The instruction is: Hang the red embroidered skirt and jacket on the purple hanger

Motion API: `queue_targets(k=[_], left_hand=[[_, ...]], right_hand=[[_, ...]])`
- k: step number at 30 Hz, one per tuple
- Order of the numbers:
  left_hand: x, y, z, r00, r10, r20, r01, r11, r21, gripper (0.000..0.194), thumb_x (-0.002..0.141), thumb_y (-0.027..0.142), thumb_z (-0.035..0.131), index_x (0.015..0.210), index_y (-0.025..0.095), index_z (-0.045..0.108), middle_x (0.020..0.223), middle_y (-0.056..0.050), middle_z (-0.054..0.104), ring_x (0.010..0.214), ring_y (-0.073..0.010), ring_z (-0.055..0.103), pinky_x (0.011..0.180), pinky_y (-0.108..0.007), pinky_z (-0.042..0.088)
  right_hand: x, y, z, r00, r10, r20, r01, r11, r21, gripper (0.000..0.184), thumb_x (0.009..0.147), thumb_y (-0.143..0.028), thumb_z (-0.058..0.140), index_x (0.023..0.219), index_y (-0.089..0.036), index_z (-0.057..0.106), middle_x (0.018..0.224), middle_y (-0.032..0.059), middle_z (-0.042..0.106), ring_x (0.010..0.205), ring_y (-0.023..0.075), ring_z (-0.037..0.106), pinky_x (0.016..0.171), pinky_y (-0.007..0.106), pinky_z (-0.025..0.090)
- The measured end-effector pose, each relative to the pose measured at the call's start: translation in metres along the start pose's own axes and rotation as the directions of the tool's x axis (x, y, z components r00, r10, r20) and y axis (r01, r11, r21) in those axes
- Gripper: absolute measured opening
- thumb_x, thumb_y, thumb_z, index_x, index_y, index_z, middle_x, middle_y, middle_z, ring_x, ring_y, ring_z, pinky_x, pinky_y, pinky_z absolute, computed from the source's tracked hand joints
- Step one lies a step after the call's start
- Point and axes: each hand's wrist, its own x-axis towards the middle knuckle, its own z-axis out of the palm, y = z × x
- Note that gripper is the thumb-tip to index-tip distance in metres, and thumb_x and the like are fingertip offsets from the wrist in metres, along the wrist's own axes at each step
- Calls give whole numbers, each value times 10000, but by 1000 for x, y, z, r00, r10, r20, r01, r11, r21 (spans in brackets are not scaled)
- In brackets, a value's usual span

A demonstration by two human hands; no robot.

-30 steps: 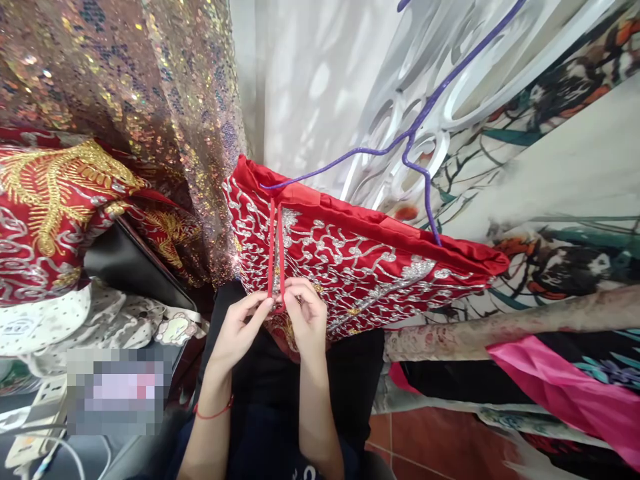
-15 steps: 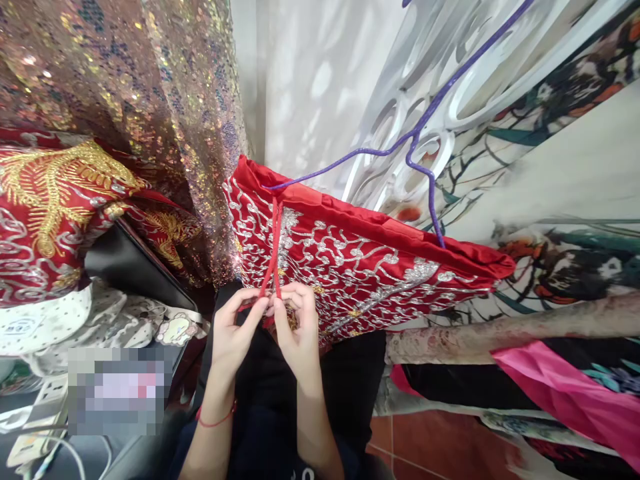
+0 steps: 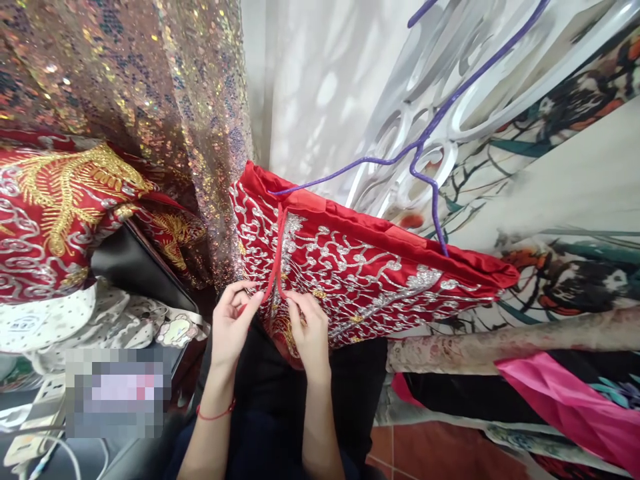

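A red garment with silver embroidery hangs on a purple wire hanger in front of me. Two thin red cords run down its front. My left hand pinches one cord at its lower end, fingers closed on it. My right hand pinches the other cord just to the right, its fingers also closed. A red thread bracelet circles my left wrist. The two hands are a few centimetres apart at the garment's lower edge.
A sequined brown-gold fabric hangs at upper left, above a red and gold embroidered cloth. A black bag lies at left. A white ornate grille and printed fabrics stand at right, with pink cloth below.
My hands have drawn slightly apart and dropped a little, each still pinching a red cord. The view has shifted a bit, so everything sits somewhat lower in frame.
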Motion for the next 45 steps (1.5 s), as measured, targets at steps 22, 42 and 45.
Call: queue_targets(k=[22,42,45], left_hand=[[-12,5,-9,966,153,206,-208,938,279,320,883,435,677,706,179,604,601,26,498,537,-88,384,524,-203,329],[-12,8,-13,932,193,306,-226,971,77,399,880,337,732,1233,247,569,761,43,557,657,-85,524,583,-158,419],[-12,12,-15,917,181,354,-239,963,128,381,901,291,711,1253,261,567,795,41,562,668,-72,523,596,-148,422]], right_hand=[[26,-51,11,992,71,-101,-42,962,270,93,913,-286,669,985,-228,680,968,26,748,890,167,708,864,315,565],[21,-47,-4,992,-73,100,38,949,312,269,958,-258,537,1227,-239,541,754,-40,564,791,158,620,812,321,500],[18,-45,-2,993,11,119,-53,931,361,312,1011,-245,453,1322,-240,432,792,-52,503,724,118,581,774,283,494]])
